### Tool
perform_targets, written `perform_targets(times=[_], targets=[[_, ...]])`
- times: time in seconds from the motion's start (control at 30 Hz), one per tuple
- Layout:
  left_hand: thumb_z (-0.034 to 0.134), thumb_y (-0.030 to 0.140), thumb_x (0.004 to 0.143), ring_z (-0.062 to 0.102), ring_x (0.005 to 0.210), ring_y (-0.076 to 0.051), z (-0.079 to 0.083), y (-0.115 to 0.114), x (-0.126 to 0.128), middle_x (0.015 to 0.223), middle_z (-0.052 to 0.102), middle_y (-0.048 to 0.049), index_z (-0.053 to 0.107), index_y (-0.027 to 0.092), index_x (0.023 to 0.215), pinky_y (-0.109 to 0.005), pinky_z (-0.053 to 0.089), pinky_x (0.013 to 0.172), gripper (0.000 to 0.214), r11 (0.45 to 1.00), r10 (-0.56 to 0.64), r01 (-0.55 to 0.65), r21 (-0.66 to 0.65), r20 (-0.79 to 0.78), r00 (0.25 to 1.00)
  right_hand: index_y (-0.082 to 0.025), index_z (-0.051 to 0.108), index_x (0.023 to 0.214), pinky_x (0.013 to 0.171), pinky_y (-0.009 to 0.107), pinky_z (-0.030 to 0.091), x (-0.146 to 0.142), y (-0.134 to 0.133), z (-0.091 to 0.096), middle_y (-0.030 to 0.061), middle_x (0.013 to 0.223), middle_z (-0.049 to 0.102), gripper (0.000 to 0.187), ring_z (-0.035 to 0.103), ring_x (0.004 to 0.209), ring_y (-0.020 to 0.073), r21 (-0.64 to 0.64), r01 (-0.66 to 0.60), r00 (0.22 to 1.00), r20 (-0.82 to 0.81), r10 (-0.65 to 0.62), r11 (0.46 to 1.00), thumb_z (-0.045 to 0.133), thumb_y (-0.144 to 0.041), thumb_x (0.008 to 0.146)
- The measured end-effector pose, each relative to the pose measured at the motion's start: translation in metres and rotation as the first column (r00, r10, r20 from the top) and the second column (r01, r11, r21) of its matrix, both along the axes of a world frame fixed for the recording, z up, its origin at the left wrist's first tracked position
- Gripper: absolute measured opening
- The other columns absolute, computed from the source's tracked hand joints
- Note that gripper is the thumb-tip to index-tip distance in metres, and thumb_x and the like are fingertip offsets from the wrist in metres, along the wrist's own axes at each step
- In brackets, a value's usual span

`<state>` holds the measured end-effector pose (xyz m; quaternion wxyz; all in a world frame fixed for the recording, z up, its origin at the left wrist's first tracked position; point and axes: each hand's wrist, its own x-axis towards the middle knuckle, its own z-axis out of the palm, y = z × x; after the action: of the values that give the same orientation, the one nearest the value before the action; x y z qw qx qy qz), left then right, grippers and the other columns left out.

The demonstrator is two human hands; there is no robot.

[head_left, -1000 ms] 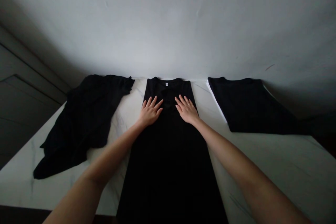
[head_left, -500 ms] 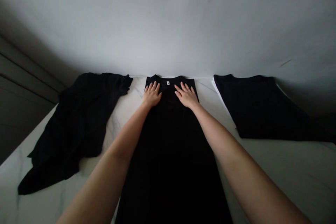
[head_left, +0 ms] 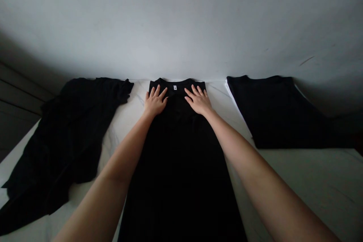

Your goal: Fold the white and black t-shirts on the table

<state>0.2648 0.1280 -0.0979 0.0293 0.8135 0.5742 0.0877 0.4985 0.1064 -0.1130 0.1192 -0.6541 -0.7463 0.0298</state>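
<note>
A black shirt (head_left: 178, 166), folded into a long narrow strip, lies down the middle of a white marble table (head_left: 312, 181), its collar with a small white label at the far end by the wall. My left hand (head_left: 154, 102) lies flat on the shirt's upper left, fingers spread. My right hand (head_left: 198, 101) rests flat on the upper right, fingers spread too. Both hands press the cloth just below the collar and hold nothing.
A crumpled black garment (head_left: 59, 140) lies spread on the table's left part. A neatly folded black garment (head_left: 280, 111) sits at the right, against the wall. A grey-white wall (head_left: 181, 22) rises right behind the table.
Both hands have slid up the shirt from its chest to just under the collar. The camera has moved forward and closer to the table.
</note>
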Motion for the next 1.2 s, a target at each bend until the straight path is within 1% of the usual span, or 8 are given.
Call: perform_targets(times=[0.17, 0.3, 0.57, 0.73, 0.83, 0.9, 1.03, 1.2], targets=[[0.026, 0.046, 0.100, 0.019, 0.149, -0.029, 0.003, -0.002, 0.000, 0.163, 0.023, -0.0041, 0.027, 0.026, 0.154, -0.051, 0.017, 0.120, 0.058, 1.000, 0.014, -0.015, -0.028, -0.020, 1.000, -0.022, 0.045, 0.147, 0.117, 0.054, 0.026, -0.004, -0.007, 0.002, 0.0077, 0.158, 0.034, 0.053, 0.029, 0.145, 0.0292, 0.039, 0.056, 0.995, -0.082, -0.053, 0.998, 0.024, -0.043, 0.103], [0.023, 0.043, 0.101, 0.018, 0.149, -0.027, 0.008, -0.037, -0.011, 0.162, 0.023, -0.0125, 0.022, 0.010, 0.155, -0.044, 0.017, 0.121, 0.063, 0.999, 0.022, -0.023, -0.038, -0.030, 0.999, -0.011, 0.048, 0.144, 0.116, 0.051, 0.030, -0.001, -0.050, 0.005, 0.0151, 0.155, 0.037, 0.056, 0.032, 0.144, 0.0291, 0.070, 0.102, 0.987, -0.135, -0.092, 0.992, 0.021, -0.038, 0.103], [0.025, 0.047, 0.101, 0.015, 0.150, -0.030, 0.009, -0.204, -0.066, 0.162, 0.020, -0.0147, 0.024, 0.013, 0.154, -0.051, 0.020, 0.119, 0.064, 0.960, -0.281, 0.281, -0.013, -0.099, 0.955, -0.013, 0.030, 0.153, 0.118, 0.055, 0.023, -0.013, -0.229, 0.010, 0.0165, 0.159, 0.027, 0.061, 0.020, 0.148, 0.0287, 0.014, -0.264, 0.965, 0.002, 0.264, 0.964, 0.038, -0.043, 0.100], [0.035, 0.041, 0.100, 0.018, 0.150, -0.027, 0.017, -0.321, -0.108, 0.163, 0.019, -0.0078, 0.011, 0.023, 0.157, -0.048, 0.020, 0.120, 0.065, 0.850, -0.524, 0.527, -0.008, -0.120, 0.843, -0.020, 0.019, 0.156, 0.119, 0.051, 0.023, -0.020, -0.341, 0.026, 0.0111, 0.162, 0.020, 0.064, 0.015, 0.150, 0.0243, -0.044, -0.470, 0.882, 0.012, 0.471, 0.882, 0.044, -0.034, 0.099], [0.047, 0.036, 0.094, 0.018, 0.149, -0.027, 0.019, -0.367, -0.141, 0.163, 0.022, -0.0061, 0.016, 0.019, 0.157, -0.044, 0.022, 0.120, 0.072, 0.763, -0.641, 0.645, -0.042, -0.185, 0.745, -0.022, 0.016, 0.157, 0.119, 0.051, 0.023, -0.009, -0.390, 0.030, 0.0102, 0.163, 0.017, 0.076, 0.014, 0.150, 0.0269, -0.112, -0.577, 0.813, 0.011, 0.582, 0.809, 0.054, -0.040, 0.094], [0.050, 0.023, 0.090, 0.019, 0.149, -0.025, 0.017, -0.378, -0.160, 0.161, 0.026, -0.0022, 0.023, 0.021, 0.155, -0.040, 0.024, 0.120, 0.071, 0.704, -0.693, 0.710, -0.027, -0.243, 0.679, -0.022, 0.018, 0.157, 0.119, 0.052, 0.024, 0.003, -0.408, 0.028, 0.0094, 0.162, 0.019, 0.083, 0.016, 0.149, 0.0287, -0.130, -0.647, 0.756, 0.021, 0.654, 0.752, 0.062, -0.041, 0.089], [0.041, -0.005, 0.080, 0.029, 0.146, -0.021, 0.011, -0.369, -0.180, 0.158, 0.035, 0.0046, 0.037, 0.029, 0.149, -0.037, 0.027, 0.118, 0.077, 0.564, -0.742, 0.818, 0.108, -0.367, 0.560, -0.035, 0.031, 0.152, 0.116, 0.046, 0.033, 0.023, -0.416, 0.017, 0.0012, 0.159, 0.032, 0.071, 0.030, 0.145, 0.0226, -0.021, -0.708, 0.693, 0.166, 0.701, 0.705, 0.058, -0.012, 0.090], [0.050, 0.003, 0.085, 0.040, 0.140, -0.026, 0.016, -0.357, -0.173, 0.153, 0.043, -0.0008, 0.042, 0.032, 0.147, -0.042, 0.037, 0.114, 0.068, 0.502, -0.795, 0.855, 0.128, -0.320, 0.515, -0.037, 0.041, 0.146, 0.108, 0.047, 0.044, 0.026, -0.414, 0.013, 0.0018, 0.152, 0.044, 0.058, 0.042, 0.139, 0.0242, 0.172, -0.757, 0.652, 0.271, 0.709, 0.630, 0.054, -0.013, 0.094]])
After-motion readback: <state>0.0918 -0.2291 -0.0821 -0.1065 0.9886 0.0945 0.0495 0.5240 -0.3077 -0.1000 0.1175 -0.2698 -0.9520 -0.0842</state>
